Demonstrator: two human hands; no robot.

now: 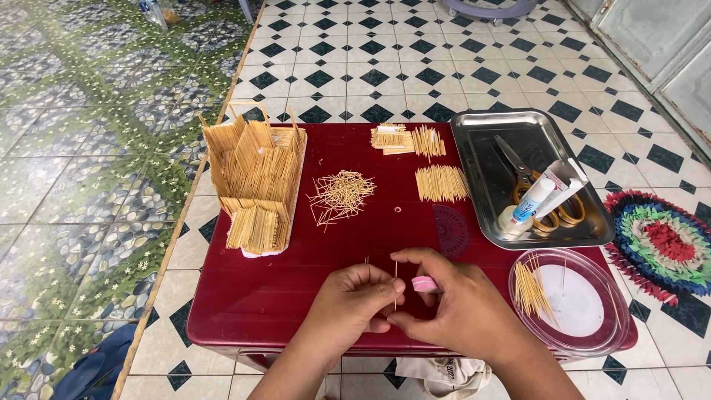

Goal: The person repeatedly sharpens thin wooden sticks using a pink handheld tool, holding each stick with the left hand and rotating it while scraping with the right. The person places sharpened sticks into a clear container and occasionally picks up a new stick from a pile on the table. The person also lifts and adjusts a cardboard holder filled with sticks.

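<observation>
While held low over the front edge of the dark red plastic desk (259, 296): left hand (354, 300) pinched shut on thin upright wooden toothpick (395, 285), fingertips meeting those of right hand (463, 307). Right hand curled closed around small pink cutter-like object (425, 284), thumb also touching the toothpick. Just right of the hands: round clear lid (592, 341) holding more toothpicks. Further back: loose toothpick pile (341, 195), toothpick-built model house (255, 181), steel tray (481, 141) with orange-handled scissors (544, 196) and glue tube (533, 200).

Pink obj (425, 284) mostly behind fingers (415, 263)
</observation>
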